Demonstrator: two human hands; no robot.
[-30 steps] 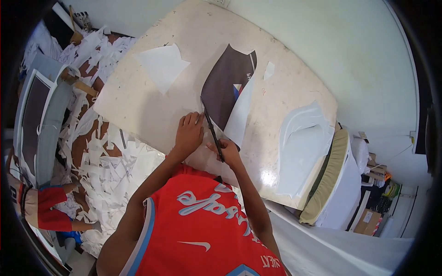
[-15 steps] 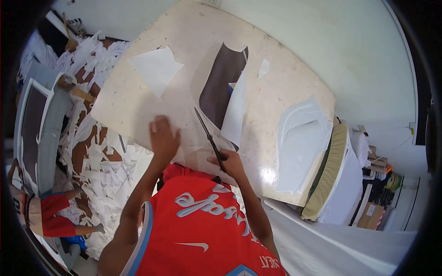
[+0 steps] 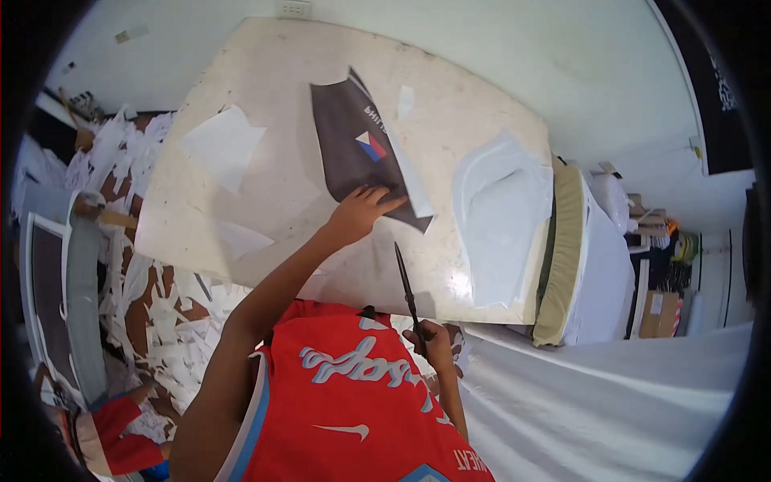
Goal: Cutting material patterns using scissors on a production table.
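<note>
A dark brown fabric panel [image 3: 341,136] with a white edge strip and a small flag patch lies on the pale tabletop [image 3: 297,48]. Across its lower end rests my left hand [image 3: 361,215], fingers stretched over the fabric. At the table's near edge, my right hand [image 3: 435,344] is closed around the handles of dark scissors [image 3: 406,281]. Their blades are together and point away from me, a little short of the panel.
White offcuts [image 3: 225,145] lie on the table's left, with a large curved white piece [image 3: 498,217] at right. Scraps [image 3: 181,345] cover the floor at left. White cloth [image 3: 594,386] spreads at lower right. Another person's red shorts [image 3: 128,434] show at lower left.
My left hand has moved right and forward onto the dark panel, which is turned and shows more of its flag patch. The right hand has drawn the scissors back toward me.
</note>
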